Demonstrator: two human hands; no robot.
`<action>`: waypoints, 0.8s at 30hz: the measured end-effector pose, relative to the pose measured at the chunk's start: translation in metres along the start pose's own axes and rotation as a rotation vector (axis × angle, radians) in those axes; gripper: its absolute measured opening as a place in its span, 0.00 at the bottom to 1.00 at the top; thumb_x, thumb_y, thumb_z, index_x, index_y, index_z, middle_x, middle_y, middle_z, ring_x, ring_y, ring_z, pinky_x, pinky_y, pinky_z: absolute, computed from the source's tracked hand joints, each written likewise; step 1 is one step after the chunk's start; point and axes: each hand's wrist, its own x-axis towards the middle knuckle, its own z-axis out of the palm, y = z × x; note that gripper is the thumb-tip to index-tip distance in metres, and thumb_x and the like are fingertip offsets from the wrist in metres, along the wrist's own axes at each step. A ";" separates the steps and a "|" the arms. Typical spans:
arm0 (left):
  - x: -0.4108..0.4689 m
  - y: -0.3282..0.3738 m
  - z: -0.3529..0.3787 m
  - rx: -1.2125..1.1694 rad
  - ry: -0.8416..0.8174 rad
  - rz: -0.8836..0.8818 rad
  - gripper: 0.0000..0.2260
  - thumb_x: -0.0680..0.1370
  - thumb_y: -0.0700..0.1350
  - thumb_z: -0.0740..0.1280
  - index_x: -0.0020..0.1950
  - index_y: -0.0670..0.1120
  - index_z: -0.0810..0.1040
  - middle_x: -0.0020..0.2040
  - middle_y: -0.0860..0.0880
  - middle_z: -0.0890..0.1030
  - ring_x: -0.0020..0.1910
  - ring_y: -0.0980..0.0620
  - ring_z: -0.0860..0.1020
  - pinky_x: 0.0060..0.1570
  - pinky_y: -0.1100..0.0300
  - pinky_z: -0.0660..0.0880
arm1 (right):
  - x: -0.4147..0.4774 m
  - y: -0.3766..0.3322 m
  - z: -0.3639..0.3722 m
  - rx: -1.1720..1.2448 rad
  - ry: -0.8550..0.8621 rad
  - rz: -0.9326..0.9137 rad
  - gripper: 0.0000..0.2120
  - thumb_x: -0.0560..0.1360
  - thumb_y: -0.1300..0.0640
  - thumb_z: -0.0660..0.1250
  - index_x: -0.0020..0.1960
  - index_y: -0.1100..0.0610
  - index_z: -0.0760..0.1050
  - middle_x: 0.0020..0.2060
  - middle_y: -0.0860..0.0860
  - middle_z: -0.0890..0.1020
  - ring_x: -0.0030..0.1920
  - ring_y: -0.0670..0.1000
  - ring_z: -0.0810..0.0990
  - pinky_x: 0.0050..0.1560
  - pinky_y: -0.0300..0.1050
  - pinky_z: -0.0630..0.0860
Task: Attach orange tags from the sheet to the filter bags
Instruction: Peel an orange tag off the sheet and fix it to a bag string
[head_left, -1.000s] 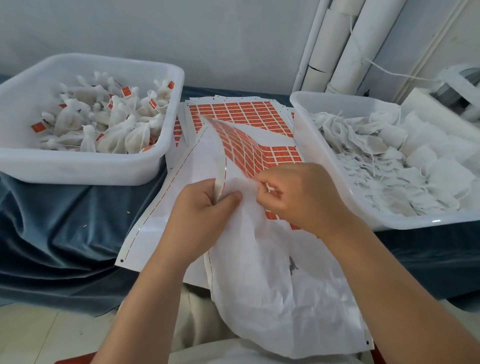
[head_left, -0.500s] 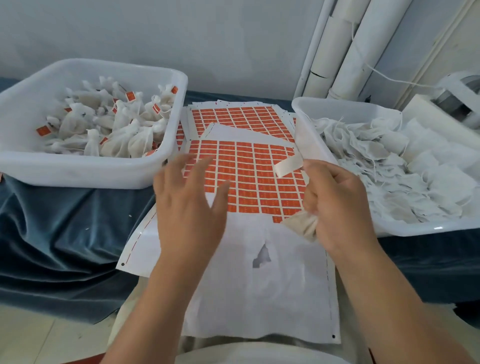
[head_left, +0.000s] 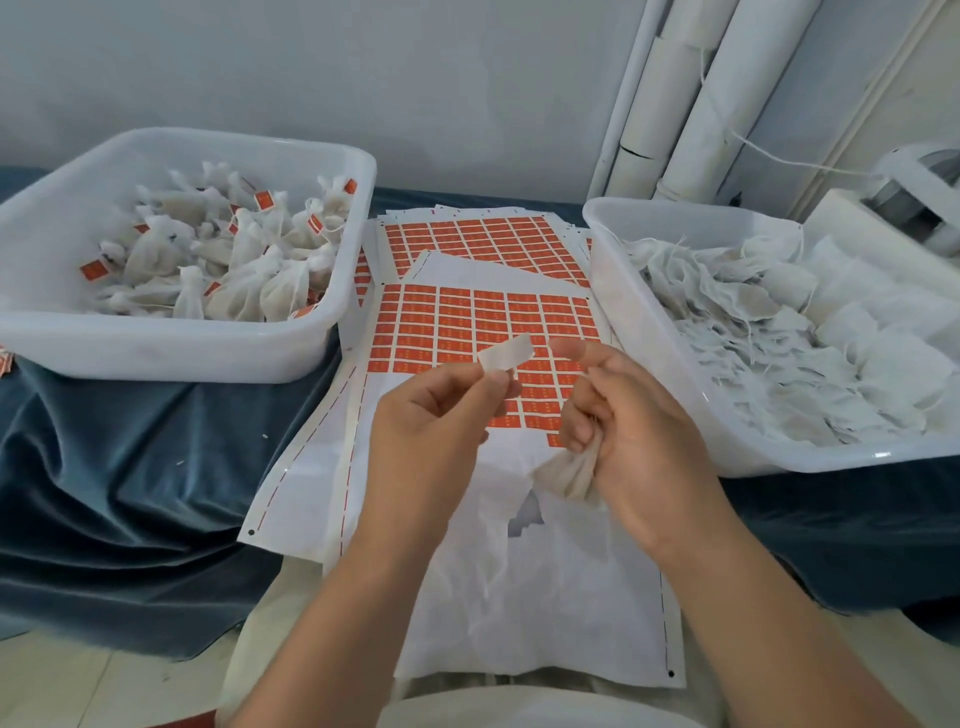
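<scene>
The job looks partly done: the left bin (head_left: 171, 353) at upper left holds a heap of tagged bags (head_left: 249, 260), while the right bin (head_left: 634, 332) is piled with untagged bags (head_left: 779, 338) — plenty left, I judge. At centre the left hand (head_left: 431, 415) has its grip pinching one peeled tag (head_left: 506, 356), pale side showing, above the half-used sheet (head_left: 483, 322); the right hand (head_left: 634, 415) grasps a bunched filter bag (head_left: 566, 473) just beside it — not yet attached.

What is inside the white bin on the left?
Tied filter bags with orange tags lie heaped in the left bin. The pile covers the bin's floor and any bags lower down.
</scene>
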 end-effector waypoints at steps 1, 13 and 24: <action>0.002 -0.001 -0.002 0.042 0.022 0.022 0.07 0.80 0.51 0.72 0.43 0.56 0.87 0.43 0.60 0.87 0.45 0.61 0.85 0.36 0.70 0.79 | -0.002 -0.001 -0.002 -0.024 -0.019 -0.003 0.17 0.81 0.53 0.58 0.59 0.46 0.84 0.32 0.47 0.70 0.34 0.48 0.71 0.43 0.49 0.70; 0.006 -0.011 0.000 0.171 -0.156 0.039 0.08 0.83 0.49 0.68 0.46 0.49 0.80 0.44 0.56 0.86 0.48 0.56 0.86 0.49 0.59 0.84 | -0.025 -0.057 -0.011 -1.227 -0.216 -0.385 0.20 0.84 0.40 0.53 0.70 0.41 0.76 0.59 0.35 0.82 0.53 0.35 0.79 0.50 0.24 0.71; -0.007 0.002 0.005 0.013 -0.396 0.056 0.09 0.80 0.46 0.64 0.54 0.45 0.82 0.45 0.52 0.87 0.42 0.49 0.87 0.41 0.64 0.81 | -0.020 -0.040 0.002 -0.721 -0.115 -0.384 0.12 0.86 0.52 0.61 0.65 0.44 0.80 0.57 0.35 0.84 0.60 0.36 0.81 0.49 0.27 0.76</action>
